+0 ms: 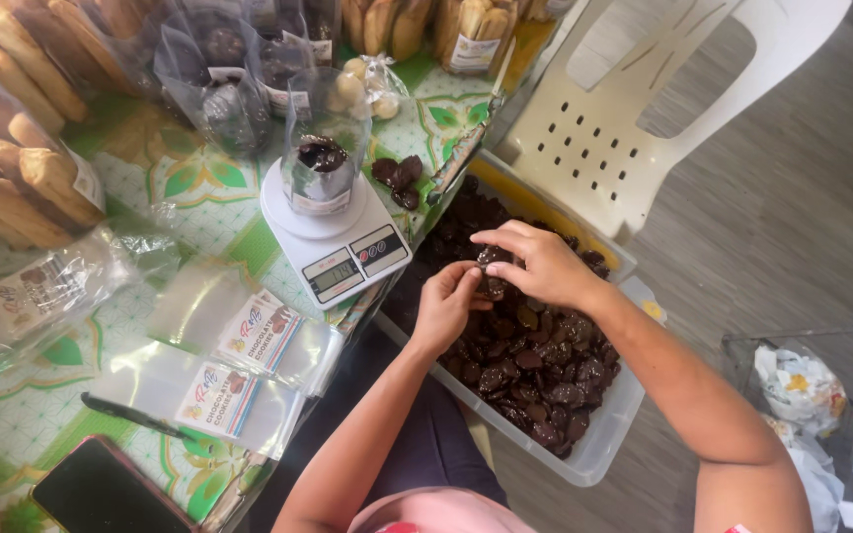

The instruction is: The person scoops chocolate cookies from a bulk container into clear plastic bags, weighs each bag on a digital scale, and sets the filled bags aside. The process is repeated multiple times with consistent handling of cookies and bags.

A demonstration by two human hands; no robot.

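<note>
Both hands (pixel 505 281) pinch glossy dark cookie (pixel 491 259) above plastic tub (pixel 599 449).

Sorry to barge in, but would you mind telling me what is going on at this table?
A person's left hand and right hand together hold a dark cookie over a clear bin full of such cookies. On the table, a partly filled bag stands on a white scale, with empty labelled bags beside it.

My left hand (pixel 446 304) curled in, fingertips pinched, forearm running back near and left. My right hand (pixel 535 262) arched over from the right, fingers bent down, touching the left's fingertips.
</note>
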